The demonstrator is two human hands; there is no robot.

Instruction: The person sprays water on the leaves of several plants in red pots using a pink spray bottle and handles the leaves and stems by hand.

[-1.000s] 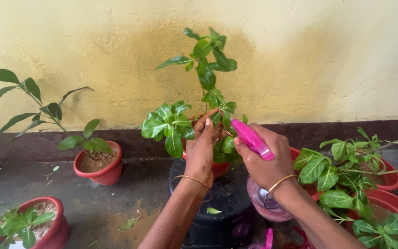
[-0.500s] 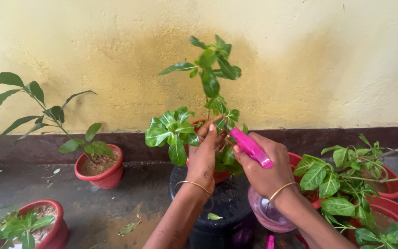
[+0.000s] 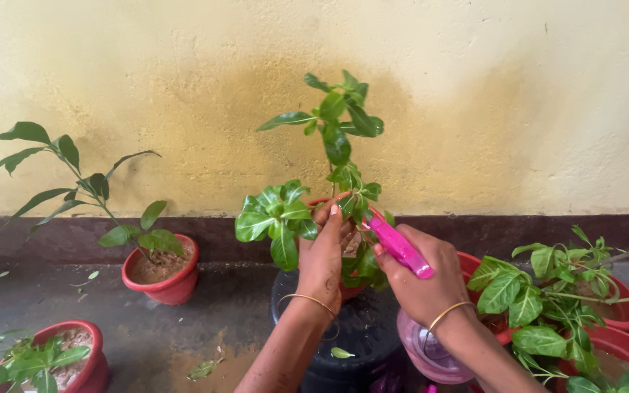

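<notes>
Step in hand looks like misting the middle plant (image 3: 307, 211). It sits in a red pot on a black upturned tub (image 3: 358, 320), mid-scene by the far wall. Left hand (image 3: 322, 255) grips its stem and leaves, parting them. Right hand (image 3: 424, 280) holds the pink spray bottle (image 3: 409, 291), grip closed round it, nozzle aimed at the foliage. Next move probably needs a trigger squeeze with leaves held steady.

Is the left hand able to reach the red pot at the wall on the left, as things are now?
Probably yes: the left hand touches the middle plant's leaves, and only bare floor lies between it and that red pot.
</notes>
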